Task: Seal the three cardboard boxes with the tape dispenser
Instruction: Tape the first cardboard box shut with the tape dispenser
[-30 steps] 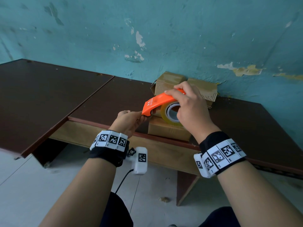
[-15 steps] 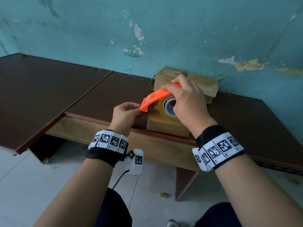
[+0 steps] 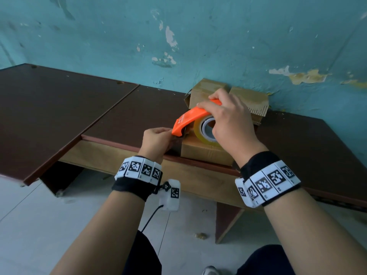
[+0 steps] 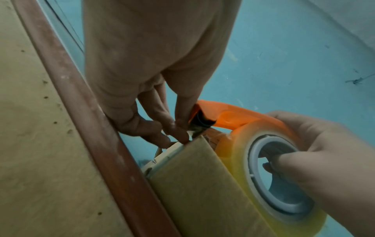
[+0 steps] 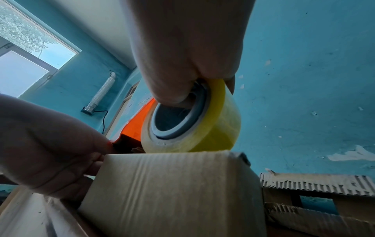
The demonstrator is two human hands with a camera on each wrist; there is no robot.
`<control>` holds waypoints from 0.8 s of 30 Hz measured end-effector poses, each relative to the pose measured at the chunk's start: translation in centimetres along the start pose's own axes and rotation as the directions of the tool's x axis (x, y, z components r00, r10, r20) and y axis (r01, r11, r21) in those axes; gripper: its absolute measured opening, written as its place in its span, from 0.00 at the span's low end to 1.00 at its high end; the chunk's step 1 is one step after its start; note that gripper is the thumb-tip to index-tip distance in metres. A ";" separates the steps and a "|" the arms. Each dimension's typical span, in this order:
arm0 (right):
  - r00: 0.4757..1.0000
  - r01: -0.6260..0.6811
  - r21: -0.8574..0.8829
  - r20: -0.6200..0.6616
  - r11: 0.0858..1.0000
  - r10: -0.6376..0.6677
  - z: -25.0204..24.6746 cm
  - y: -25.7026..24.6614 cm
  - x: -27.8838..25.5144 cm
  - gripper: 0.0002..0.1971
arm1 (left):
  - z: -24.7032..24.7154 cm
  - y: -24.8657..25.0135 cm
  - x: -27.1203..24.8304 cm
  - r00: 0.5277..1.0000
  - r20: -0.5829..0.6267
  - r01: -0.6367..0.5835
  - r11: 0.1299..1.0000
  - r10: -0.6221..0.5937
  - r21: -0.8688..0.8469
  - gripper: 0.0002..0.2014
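Orange tape dispenser (image 3: 190, 118) sits on the front cardboard box (image 3: 206, 152) at the tabletop (image 3: 123, 116) edge, gripped by the right hand (image 3: 228, 124); left hand (image 3: 156, 139) fingers (image 4: 178, 128) pinch at its nose beside the box corner.

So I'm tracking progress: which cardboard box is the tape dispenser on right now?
The near box at the table's front edge, under the orange tape dispenser. The other boxes sit behind it against the wall.
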State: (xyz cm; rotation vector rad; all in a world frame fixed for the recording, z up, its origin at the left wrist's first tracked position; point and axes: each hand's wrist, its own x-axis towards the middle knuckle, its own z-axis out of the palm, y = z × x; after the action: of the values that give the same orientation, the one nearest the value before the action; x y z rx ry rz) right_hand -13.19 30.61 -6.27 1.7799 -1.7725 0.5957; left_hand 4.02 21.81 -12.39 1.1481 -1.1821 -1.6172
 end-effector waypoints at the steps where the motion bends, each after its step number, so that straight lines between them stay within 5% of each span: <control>1: 1.000 0.000 0.000 -0.007 1.000 0.000 0.1 0.1 0.0 0.30 | 0.1 0.0 0.0 1.000 0.000 -0.004 1.000 0.004 -0.002 0.03; 7: 1.000 0.002 -0.024 -0.002 1.000 -0.002 0.1 0.0 -0.1 0.31 | 0.1 -1.6 0.2 0.999 -0.014 -0.047 0.998 0.047 0.035 0.07; 15: 0.999 -0.001 -0.059 0.040 0.998 0.004 0.1 -0.5 0.0 0.30 | 1.1 -2.1 -1.0 0.935 -0.063 -0.283 0.841 0.349 0.462 0.24; 17: 0.999 0.001 -0.055 0.038 0.998 0.001 0.1 -0.4 -0.1 0.31 | 1.4 -2.9 -0.5 0.923 -0.070 -0.300 0.821 0.378 0.486 0.21; 20: 0.999 0.007 -0.054 0.038 0.998 -0.005 -0.1 -0.4 -0.1 0.31 | 1.9 -3.3 -0.6 0.915 -0.049 -0.343 0.834 0.401 0.432 0.01; 24: 0.999 -0.001 -0.065 0.048 0.998 0.004 -0.2 -0.4 0.2 0.30 | 2.3 -3.6 -0.7 0.941 0.065 -0.335 0.884 0.333 0.325 0.05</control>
State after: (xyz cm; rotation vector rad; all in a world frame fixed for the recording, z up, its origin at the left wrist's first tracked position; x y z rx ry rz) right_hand -12.82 30.60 -5.98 1.7623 -1.8060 0.4944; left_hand 1.63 23.86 -15.42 1.0665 -1.6055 -1.1889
